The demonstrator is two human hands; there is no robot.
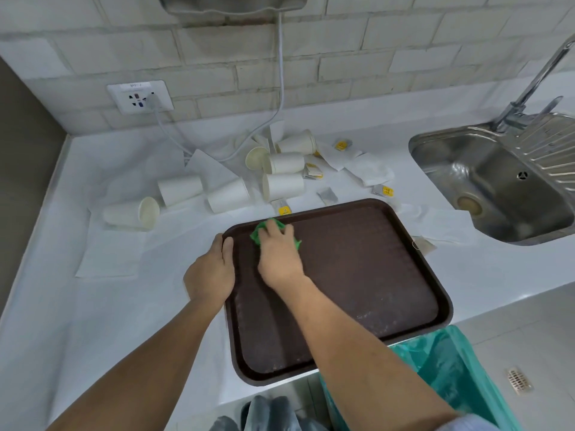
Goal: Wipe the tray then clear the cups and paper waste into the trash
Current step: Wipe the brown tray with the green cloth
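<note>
Tipped cups (130, 214) and paper (109, 256) litter the counter (62, 306). The left hand (210, 272) grips the tray (373, 275) by its left rim, thumb on top. The right hand (278, 256), fingers curled over a green cloth (256, 234), presses it on the tray's far left corner. The bin (445, 368) stands at near right.

Right hand (278, 259) hides most of the cloth (257, 235).
</note>
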